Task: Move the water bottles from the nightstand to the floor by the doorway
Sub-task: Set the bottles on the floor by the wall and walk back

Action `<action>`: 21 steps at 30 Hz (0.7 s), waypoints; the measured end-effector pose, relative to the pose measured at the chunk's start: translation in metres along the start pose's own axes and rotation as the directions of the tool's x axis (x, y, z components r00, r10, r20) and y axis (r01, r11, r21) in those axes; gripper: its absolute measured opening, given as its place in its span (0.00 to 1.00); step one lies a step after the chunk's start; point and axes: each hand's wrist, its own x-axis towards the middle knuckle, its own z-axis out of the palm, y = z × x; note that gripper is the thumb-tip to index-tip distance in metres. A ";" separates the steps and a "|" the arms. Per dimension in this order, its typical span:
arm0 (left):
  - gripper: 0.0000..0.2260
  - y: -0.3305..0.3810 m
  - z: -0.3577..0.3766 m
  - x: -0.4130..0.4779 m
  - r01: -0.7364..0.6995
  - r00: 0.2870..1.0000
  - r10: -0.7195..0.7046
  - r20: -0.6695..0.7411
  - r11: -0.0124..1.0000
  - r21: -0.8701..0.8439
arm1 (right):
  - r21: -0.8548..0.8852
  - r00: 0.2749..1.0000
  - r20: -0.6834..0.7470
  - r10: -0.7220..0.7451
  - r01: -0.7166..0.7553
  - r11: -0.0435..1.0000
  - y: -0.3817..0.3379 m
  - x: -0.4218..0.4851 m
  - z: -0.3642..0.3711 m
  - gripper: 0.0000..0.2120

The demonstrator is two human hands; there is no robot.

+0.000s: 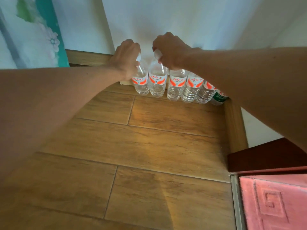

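Left hand [126, 59] and right hand [168, 50] each gripped a cap, likely to keep two water bottles [157, 80] upright on the floor [149, 138] — ending the row [191, 87] against the wall [166, 17].

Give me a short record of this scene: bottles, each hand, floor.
row: six bottles upright on the wooden floor along the wall
labels: five red; the green-label bottle at the right end
left hand: grips the leftmost bottle by its top
right hand: grips the second bottle by its top
nearby: red mat at lower right
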 end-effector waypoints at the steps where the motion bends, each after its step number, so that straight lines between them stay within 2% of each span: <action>1: 0.15 0.001 0.001 0.005 -0.002 1.000 0.001 -0.007 1.000 -0.004 | -0.015 1.000 -0.002 -0.001 0.001 1.000 0.003 0.002 0.000 0.14; 7: 0.13 0.006 0.002 0.033 -0.065 0.998 0.065 -0.007 0.997 -0.046 | -0.084 0.999 -0.027 0.022 -0.024 0.996 0.018 0.013 0.004 0.17; 12: 0.13 0.004 0.015 0.039 -0.055 0.998 0.055 0.001 0.995 -0.083 | -0.078 0.999 -0.025 0.048 -0.050 0.996 0.021 0.010 0.009 0.20; 16: 0.12 0.003 0.024 0.039 -0.032 0.999 0.026 -0.035 0.986 -0.163 | -0.140 0.999 -0.042 0.029 -0.034 0.990 0.020 0.001 0.019 0.21; 21: 0.17 0.004 0.020 0.038 0.084 0.995 -0.097 -0.031 0.950 -0.300 | -0.208 0.999 -0.046 0.024 -0.033 0.977 0.017 -0.004 0.020 0.18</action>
